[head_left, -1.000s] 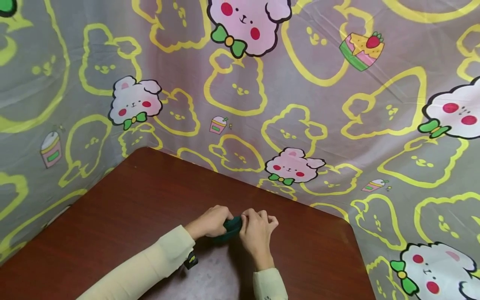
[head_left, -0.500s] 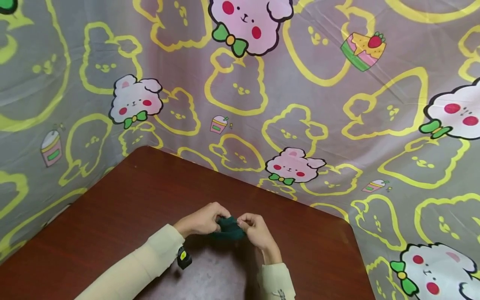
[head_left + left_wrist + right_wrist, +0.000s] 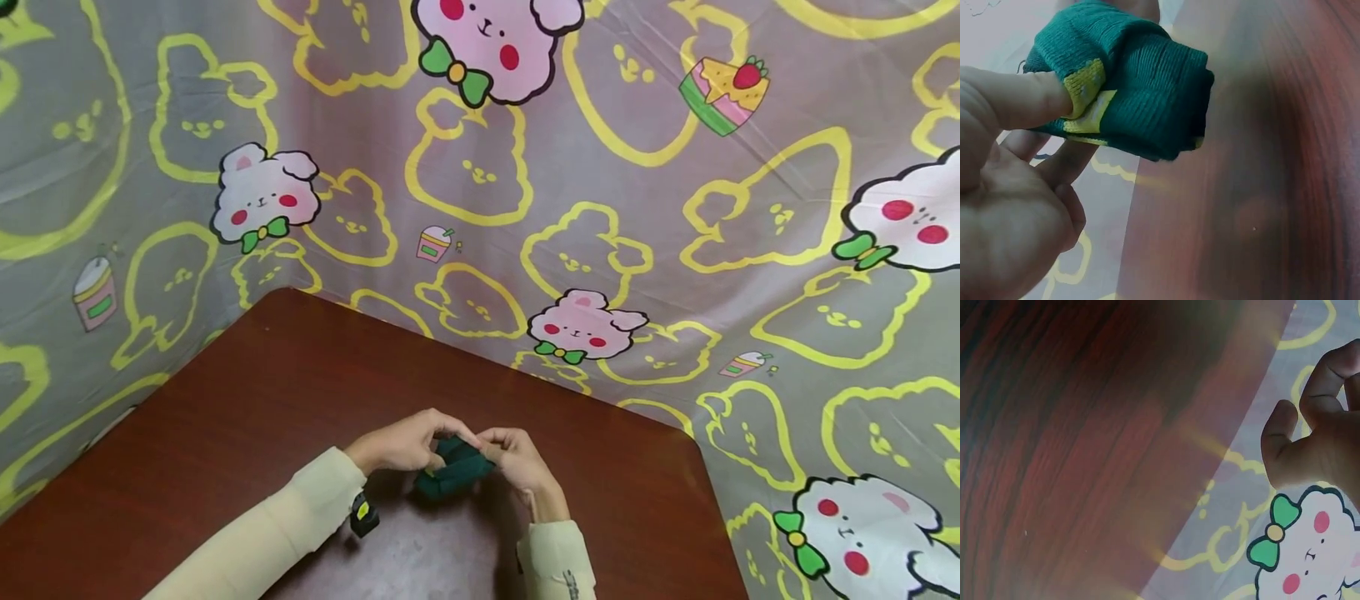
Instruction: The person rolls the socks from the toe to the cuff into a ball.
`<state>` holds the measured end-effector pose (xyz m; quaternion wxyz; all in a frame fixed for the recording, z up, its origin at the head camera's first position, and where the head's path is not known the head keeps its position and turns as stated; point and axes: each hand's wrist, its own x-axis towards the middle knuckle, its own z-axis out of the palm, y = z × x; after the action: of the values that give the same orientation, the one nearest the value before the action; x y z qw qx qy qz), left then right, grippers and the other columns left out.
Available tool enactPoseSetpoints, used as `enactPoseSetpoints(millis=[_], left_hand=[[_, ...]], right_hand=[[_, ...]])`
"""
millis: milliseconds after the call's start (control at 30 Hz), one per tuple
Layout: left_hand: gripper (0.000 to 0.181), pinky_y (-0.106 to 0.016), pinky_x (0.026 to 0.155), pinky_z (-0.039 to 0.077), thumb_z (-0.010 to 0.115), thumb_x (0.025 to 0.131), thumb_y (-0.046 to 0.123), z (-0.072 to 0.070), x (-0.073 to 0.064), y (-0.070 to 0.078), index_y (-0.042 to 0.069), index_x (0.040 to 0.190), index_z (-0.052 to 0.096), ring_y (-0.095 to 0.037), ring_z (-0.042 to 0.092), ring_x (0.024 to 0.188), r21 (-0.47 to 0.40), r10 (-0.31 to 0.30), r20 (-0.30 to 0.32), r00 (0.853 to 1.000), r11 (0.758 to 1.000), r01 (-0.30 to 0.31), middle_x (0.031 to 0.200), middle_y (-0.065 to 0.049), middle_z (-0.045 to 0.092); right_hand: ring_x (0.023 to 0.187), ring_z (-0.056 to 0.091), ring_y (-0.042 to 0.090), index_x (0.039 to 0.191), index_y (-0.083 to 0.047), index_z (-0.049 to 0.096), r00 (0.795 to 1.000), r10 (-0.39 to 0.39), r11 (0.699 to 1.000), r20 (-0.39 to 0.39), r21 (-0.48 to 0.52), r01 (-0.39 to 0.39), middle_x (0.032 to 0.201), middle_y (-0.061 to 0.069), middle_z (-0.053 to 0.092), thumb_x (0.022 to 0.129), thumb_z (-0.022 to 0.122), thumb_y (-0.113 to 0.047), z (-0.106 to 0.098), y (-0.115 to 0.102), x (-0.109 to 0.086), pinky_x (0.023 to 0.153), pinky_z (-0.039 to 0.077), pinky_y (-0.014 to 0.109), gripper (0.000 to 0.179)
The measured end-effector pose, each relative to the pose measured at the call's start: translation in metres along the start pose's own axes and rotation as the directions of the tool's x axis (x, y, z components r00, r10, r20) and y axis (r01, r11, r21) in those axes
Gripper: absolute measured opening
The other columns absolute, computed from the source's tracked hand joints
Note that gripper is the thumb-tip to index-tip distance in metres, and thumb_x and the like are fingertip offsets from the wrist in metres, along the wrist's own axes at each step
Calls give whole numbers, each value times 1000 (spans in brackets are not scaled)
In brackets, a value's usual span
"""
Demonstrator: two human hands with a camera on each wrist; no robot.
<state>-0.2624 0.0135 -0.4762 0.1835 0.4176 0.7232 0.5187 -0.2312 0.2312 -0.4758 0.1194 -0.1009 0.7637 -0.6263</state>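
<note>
A dark green ribbed sock, rolled into a compact bundle, is held between both hands over the brown table. In the left wrist view, yellow knitted patches show on the sock beside the thumb. My left hand grips its left side, thumb on the yellow patch and fingers beneath. At the far right edge of the bundle, my right hand pinches the fabric between thumb and forefinger. The right wrist view catches only part of the right hand, with curled fingers and the sock out of frame.
The brown wooden table has its back edges against a grey curtain printed with rabbits and yellow outlines. A small black device sits under the left cuff.
Both hands keep hold of the sock while shifting their grip. It went from a narrow roll, through a spread-out shape, to a rounder bundle. The right hand turned and lowered its outer fingers.
</note>
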Motion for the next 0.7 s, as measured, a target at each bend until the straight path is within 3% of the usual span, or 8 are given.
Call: enactPoseSetpoints(millis=[100,167,233,300,367,467,567,700], left_hand=[[59,-22,41,30,62,69,-16,0,-1,2,24,112,64,-8,29,43,128,18,-38,999,992,-13,107,12,60],[53,-20,49,39,67,67,-10,0,0,3,25,108,65,-4,42,54,234,46,-86,995,972,-24,103,14,60],[48,-21,60,44,72,65,-3,0,1,4,25,103,65,-3,50,69,324,75,-146,986,946,-24,98,16,61],[45,-24,71,44,75,62,4,1,4,4,25,100,66,-3,53,81,399,111,-220,969,917,-14,96,17,61],[44,-30,74,41,76,60,8,2,5,4,24,100,66,-4,54,78,460,157,-291,944,888,-5,93,16,62],[43,-36,75,35,79,61,12,4,6,6,24,101,66,-4,56,78,526,215,-391,895,850,25,92,14,63],[44,-37,73,29,81,59,12,6,7,6,25,99,67,-4,57,79,558,247,-465,850,828,64,91,13,65],[45,-37,72,25,83,57,12,8,8,6,24,98,69,-6,59,80,589,283,-490,824,804,75,91,11,65]], right_hand=[[62,53,11,86,-2,62,992,-44,990,-122,-141,27,70,3,59,86,63,-13,6,-2,1,57,42,27,11],[63,53,11,83,-11,62,966,-101,959,-237,-281,31,70,-1,60,84,67,-21,11,-5,0,66,36,30,12],[63,53,11,79,-18,60,923,-179,910,-341,-413,23,68,-4,58,81,69,-31,16,-9,-1,73,25,41,16],[66,52,11,76,-24,59,861,-263,856,-435,-517,1,67,-8,56,78,70,-42,20,-13,-3,71,18,45,21],[68,50,12,73,-25,58,802,-338,820,-493,-572,-5,66,-10,55,75,70,-46,24,-16,-4,71,15,47,24],[71,47,11,70,-28,60,747,-402,790,-529,-614,-9,64,-14,53,73,71,-48,28,-18,-7,74,13,51,24],[74,46,10,70,-29,65,732,-467,737,-496,-676,12,68,-19,56,75,72,-42,33,-18,-9,77,12,52,16],[77,45,10,73,-25,69,683,-587,615,-436,-788,26,72,-17,58,77,72,-29,39,-18,-10,77,14,54,7]])
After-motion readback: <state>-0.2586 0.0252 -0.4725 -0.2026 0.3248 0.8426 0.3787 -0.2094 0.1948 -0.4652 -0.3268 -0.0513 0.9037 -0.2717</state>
